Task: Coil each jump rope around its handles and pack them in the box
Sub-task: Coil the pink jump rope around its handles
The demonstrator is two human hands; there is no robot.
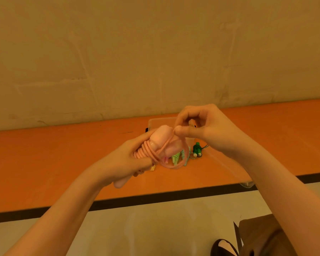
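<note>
My left hand [135, 157] grips the pink jump rope handles [160, 138], held together above the orange table. Several turns of pink rope [146, 151] are wound round them near my fingers. My right hand [198, 126] pinches the loose end of the pink rope between thumb and forefinger, just right of the handle tops. A loose loop of the rope [174, 166] hangs below. Behind the hands stands a clear plastic box [155, 122], mostly hidden. A green jump rope [197, 149] and a light green one [175, 157] lie by the box.
The orange table [44, 163] runs along a beige wall and has a dark front edge. A clear lid corner [247, 184] pokes over that edge at the right. A small yellow piece [152, 168] shows under my left hand. A dark shoe [224, 246] shows on the floor.
</note>
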